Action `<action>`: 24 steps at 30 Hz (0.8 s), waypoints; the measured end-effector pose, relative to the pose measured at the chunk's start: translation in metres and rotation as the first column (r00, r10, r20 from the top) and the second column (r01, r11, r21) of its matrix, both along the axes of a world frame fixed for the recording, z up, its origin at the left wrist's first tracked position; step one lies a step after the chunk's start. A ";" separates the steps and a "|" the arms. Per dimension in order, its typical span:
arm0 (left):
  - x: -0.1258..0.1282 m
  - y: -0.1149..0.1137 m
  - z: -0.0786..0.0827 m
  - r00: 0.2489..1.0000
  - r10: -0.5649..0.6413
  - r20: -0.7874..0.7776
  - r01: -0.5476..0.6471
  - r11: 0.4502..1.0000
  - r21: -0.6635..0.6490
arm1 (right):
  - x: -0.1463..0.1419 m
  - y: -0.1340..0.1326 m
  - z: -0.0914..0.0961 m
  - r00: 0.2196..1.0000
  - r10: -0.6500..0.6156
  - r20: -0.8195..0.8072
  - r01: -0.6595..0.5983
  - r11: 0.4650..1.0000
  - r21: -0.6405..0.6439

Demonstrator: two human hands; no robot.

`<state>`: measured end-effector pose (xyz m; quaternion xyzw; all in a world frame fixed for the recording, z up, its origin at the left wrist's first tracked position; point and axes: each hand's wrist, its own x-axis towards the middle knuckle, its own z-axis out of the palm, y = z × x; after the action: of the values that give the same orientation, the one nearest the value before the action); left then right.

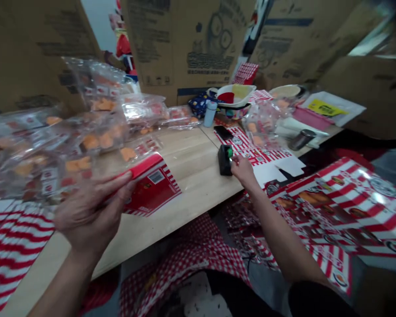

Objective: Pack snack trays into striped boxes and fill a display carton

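Note:
My left hand [88, 211] grips the near edge of a red and white striped carton [149, 182] that rests tilted on the wooden table [191, 176]. My right hand [242, 167] reaches forward, its fingers closed on a small black device with a green button [224, 159] standing on the table near the right edge. A flat striped carton sheet [260, 154] lies just beyond that hand.
Clear plastic bags of orange pieces [68, 136] pile up at the left and back. A phone [223, 132], a white bottle [210, 112], bowls [235, 94] and a metal can [300, 139] sit further back. Stacked printed cartons [346, 207] lie at the right. Cardboard boxes [184, 39] wall the rear.

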<state>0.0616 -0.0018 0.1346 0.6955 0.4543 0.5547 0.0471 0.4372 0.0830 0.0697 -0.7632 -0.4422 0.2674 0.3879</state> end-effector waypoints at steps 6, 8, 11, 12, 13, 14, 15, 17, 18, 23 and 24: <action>0.036 0.024 -0.023 0.988 -0.063 -0.140 0.080 0.990 0.116 | 0.031 0.017 -0.022 0.956 -0.074 -0.282 0.033 0.988 -0.148; 0.039 0.025 -0.022 0.989 -0.069 -0.128 0.081 0.992 0.093 | 0.029 0.018 -0.020 0.925 -0.062 -0.375 0.020 0.993 -0.114; 0.039 0.024 -0.018 0.990 -0.079 -0.113 0.086 0.995 0.054 | 0.027 0.013 -0.021 0.885 -0.047 -0.463 0.037 0.999 -0.031; 0.039 0.023 -0.018 0.990 -0.082 -0.112 0.088 0.995 0.049 | 0.026 0.010 -0.025 0.877 -0.051 -0.478 0.054 0.999 -0.009; 0.039 0.023 -0.018 0.990 -0.083 -0.111 0.089 0.995 0.048 | 0.024 0.007 -0.031 0.871 -0.063 -0.487 0.075 0.997 0.007; 0.040 0.022 -0.018 0.990 -0.083 -0.110 0.089 0.995 0.050 | 0.021 0.005 -0.038 0.869 -0.079 -0.488 0.100 0.995 0.016; 0.041 0.022 -0.018 0.990 -0.081 -0.111 0.087 0.995 0.053 | 0.018 0.003 -0.045 0.870 -0.098 -0.484 0.125 0.992 0.024; 0.043 0.022 -0.019 0.990 -0.072 -0.120 0.080 0.995 0.065 | 0.013 -0.002 -0.058 0.880 -0.130 -0.457 0.168 0.985 0.042; 0.044 0.022 -0.019 0.990 -0.067 -0.124 0.076 0.994 0.075 | 0.011 -0.005 -0.061 0.889 -0.138 -0.436 0.181 0.982 0.058; 0.047 0.017 -0.020 0.990 -0.067 -0.128 0.075 0.995 0.062 | -0.006 -0.034 -0.041 0.947 -0.074 -0.311 0.141 0.970 0.198; 0.047 0.015 -0.020 0.989 -0.073 -0.131 0.080 0.996 0.045 | -0.015 -0.042 -0.030 0.954 -0.010 -0.301 0.083 0.969 0.233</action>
<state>0.1089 0.0136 0.1148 0.7477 0.4152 0.5177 0.0213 0.4218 0.0413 0.0395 -0.6713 -0.3898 0.3139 0.5467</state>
